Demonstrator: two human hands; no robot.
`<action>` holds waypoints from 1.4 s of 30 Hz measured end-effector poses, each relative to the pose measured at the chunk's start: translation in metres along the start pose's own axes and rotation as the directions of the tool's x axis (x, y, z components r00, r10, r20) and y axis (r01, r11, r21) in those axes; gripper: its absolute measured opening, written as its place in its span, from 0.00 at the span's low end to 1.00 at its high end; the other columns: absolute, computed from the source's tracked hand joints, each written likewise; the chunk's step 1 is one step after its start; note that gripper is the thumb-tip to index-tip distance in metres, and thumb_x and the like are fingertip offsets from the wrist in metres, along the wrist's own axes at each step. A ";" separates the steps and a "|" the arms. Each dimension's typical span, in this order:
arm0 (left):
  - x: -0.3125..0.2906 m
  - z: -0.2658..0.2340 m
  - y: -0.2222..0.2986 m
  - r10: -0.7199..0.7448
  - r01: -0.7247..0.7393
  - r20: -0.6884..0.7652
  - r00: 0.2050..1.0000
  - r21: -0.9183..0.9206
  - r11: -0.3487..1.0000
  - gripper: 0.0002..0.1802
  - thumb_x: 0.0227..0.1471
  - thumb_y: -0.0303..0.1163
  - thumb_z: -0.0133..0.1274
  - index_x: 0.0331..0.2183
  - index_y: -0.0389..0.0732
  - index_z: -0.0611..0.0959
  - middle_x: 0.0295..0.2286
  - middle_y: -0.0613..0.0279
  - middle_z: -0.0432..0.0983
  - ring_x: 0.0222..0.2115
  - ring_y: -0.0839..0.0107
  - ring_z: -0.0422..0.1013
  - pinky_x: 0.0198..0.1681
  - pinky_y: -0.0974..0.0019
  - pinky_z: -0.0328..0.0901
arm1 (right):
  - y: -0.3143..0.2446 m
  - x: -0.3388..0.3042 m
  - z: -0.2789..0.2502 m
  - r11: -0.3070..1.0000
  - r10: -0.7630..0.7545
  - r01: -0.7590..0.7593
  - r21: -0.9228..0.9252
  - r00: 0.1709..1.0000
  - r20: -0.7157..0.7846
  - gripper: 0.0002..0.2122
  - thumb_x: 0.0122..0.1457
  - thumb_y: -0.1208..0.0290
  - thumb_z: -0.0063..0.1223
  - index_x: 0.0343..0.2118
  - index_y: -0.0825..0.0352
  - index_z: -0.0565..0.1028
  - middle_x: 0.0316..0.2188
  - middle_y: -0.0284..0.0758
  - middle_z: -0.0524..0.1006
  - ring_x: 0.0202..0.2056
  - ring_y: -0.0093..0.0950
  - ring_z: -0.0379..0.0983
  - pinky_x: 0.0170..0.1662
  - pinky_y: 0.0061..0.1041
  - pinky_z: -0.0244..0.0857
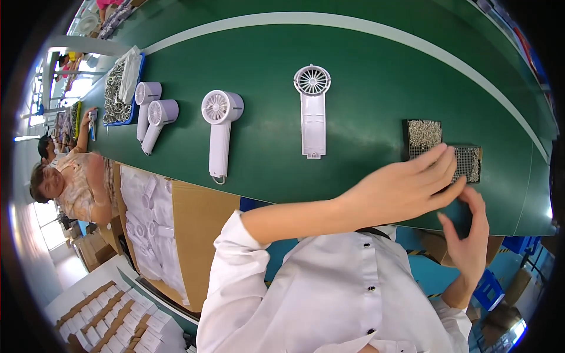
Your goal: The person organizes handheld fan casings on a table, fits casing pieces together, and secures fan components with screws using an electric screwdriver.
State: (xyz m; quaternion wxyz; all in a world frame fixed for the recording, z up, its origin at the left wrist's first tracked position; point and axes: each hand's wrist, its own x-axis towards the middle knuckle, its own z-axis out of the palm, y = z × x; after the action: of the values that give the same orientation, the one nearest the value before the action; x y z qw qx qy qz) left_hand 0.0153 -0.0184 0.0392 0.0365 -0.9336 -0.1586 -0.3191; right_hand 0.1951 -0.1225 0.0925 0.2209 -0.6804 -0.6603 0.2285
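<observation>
Across the green table (265, 65), at the right, a flat black tray (406, 140) of small silvery pieces (425, 133) and a dark gridded tray (468, 157) are set beside each other, partly covered by the left hand (406, 191); the right hand (471, 238) is farther off. Their long axes cannot be told. The left hand is outstretched, and whether anything is pinched cannot be seen; the right is held with thumb and fingers parted.

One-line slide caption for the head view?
Left hand and right hand close together near dark trays of tiny parts, pale handheld fans lying leftward on a green bench.
</observation>
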 end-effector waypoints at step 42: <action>-0.062 0.011 -0.020 -0.879 0.942 0.357 0.317 -0.008 0.337 0.32 0.44 0.36 0.62 0.52 0.45 0.72 0.35 0.57 0.75 0.26 0.62 0.69 0.29 0.66 0.66 | 0.038 0.066 0.047 0.349 -0.332 0.419 0.839 0.892 -0.307 0.45 0.40 0.25 0.46 0.50 0.65 0.64 0.29 0.41 0.66 0.16 0.34 0.64 0.18 0.32 0.58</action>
State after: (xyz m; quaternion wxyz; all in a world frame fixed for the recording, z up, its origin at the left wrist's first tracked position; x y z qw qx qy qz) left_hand -0.0313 -0.0150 -0.0078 -0.2751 -0.7118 -0.6267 -0.1580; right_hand 0.1988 -0.0579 0.0306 0.6164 -0.3010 -0.5687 0.4539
